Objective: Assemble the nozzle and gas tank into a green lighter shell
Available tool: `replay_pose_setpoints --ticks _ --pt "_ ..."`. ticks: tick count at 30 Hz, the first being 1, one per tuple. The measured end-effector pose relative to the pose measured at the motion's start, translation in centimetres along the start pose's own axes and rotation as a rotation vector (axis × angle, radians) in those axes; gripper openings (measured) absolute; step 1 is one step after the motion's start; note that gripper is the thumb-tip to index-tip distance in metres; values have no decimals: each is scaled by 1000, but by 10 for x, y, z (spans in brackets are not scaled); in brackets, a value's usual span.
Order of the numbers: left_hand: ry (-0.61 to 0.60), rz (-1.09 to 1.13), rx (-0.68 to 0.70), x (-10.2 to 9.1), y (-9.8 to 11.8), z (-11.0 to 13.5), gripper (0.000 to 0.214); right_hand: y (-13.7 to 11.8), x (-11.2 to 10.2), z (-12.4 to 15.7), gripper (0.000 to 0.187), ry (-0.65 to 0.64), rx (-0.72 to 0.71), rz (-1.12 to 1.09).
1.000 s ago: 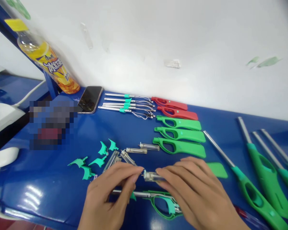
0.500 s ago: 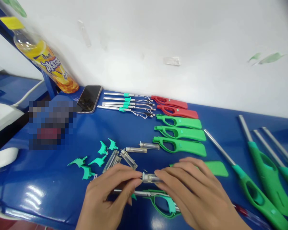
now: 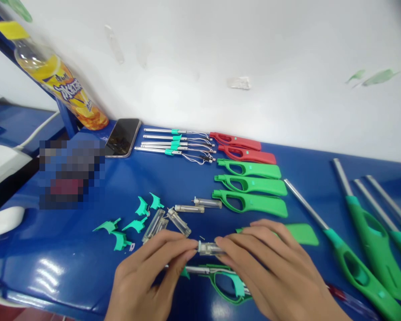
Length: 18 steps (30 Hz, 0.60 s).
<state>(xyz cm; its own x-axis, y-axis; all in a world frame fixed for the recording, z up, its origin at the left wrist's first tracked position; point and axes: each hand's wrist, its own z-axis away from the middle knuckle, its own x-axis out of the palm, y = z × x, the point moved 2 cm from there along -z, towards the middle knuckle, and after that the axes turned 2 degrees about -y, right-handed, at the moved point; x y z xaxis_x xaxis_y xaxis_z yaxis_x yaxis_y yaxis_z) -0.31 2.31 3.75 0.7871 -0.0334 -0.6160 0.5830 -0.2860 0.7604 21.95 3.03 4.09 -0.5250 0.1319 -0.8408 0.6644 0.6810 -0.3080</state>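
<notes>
A clear lighter fuel tank (image 3: 207, 248) lies level between my two hands. My left hand (image 3: 153, 272) is closed in a pinch at its pale left end. At the other end, the fingers of my right hand (image 3: 274, 267) grip the tank's body and hide part of it. Below it on the table lies an opened green lighter half (image 3: 217, 287), with a metal tube (image 3: 198, 269) and a teal trigger (image 3: 235, 285) in it; my right hand covers its right part. Several more clear tanks (image 3: 179, 221) and teal triggers (image 3: 120, 240) lie to the left and beyond.
Green handle shells (image 3: 254, 205) and red shells (image 3: 250, 156) lie in a column, beside metal tubes with wires (image 3: 160, 150). Assembled green lighters (image 3: 364, 267) are on the right. A phone (image 3: 123, 138) and a tea bottle (image 3: 67, 84) stand near the white wall (image 3: 200, 53).
My left hand has shifted very slightly at the tank's left end. The tank and my right hand stay almost in place. The view has moved a little.
</notes>
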Motion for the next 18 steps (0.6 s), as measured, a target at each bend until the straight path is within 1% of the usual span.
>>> replay_pose_setpoints --ticks 2,9,18 --pt "5 -6 11 0 0 0 24 -1 0 0 26 -1 0 2" --pt "-8 26 -18 -1 -1 -2 21 -2 -2 1 25 13 -3 -2" --pt "5 17 34 4 0 3 25 -2 -4 -1 36 -1 -25 50"
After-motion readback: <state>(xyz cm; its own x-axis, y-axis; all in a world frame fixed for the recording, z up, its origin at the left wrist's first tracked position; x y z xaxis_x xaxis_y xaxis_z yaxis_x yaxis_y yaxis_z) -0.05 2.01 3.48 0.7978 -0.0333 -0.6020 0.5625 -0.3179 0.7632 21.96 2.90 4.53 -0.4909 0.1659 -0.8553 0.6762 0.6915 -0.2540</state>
